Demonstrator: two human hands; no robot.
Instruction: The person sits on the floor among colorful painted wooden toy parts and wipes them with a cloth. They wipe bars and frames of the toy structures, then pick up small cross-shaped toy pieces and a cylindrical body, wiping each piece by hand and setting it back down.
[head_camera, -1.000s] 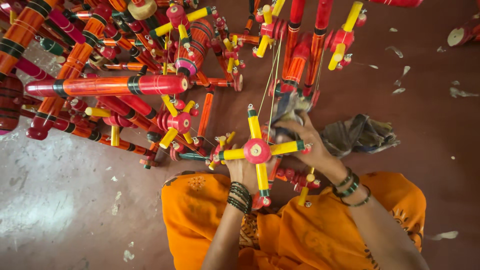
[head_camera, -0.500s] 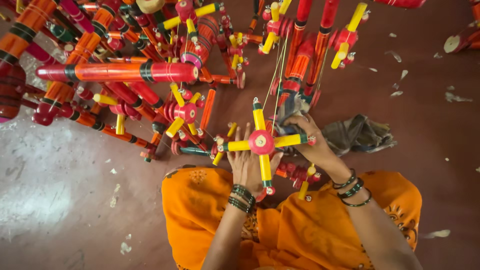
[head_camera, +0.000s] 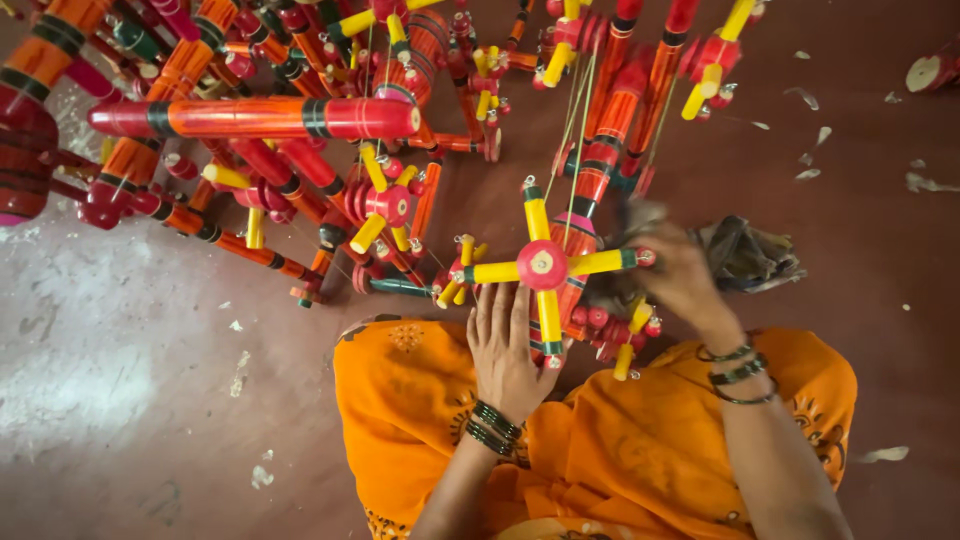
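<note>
Reddish-brown floor spreads under a heap of red and orange wooden toys (head_camera: 260, 120), where I see my left hand (head_camera: 505, 350) flat with fingers open, steadying a yellow-spoked spinner (head_camera: 545, 265), while my right hand (head_camera: 680, 275), blurred, closes on a grey rag (head_camera: 745, 255) beside it.

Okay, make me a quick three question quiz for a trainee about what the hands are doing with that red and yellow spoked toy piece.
1. True or false: the left hand rests beside the cross-shaped piece, fingers pointing away from the body.
2. What colour is the hub of that piece?
A. green
B. pink-red
C. black
3. What sort of soft thing is the right hand touching?

Key
1. True.
2. B; the four spokes are yellow.
3. A crumpled grey cloth, lying on the brown floor beside the pile of painted sticks. The hand is blurred, so its grip cannot be told.
</note>
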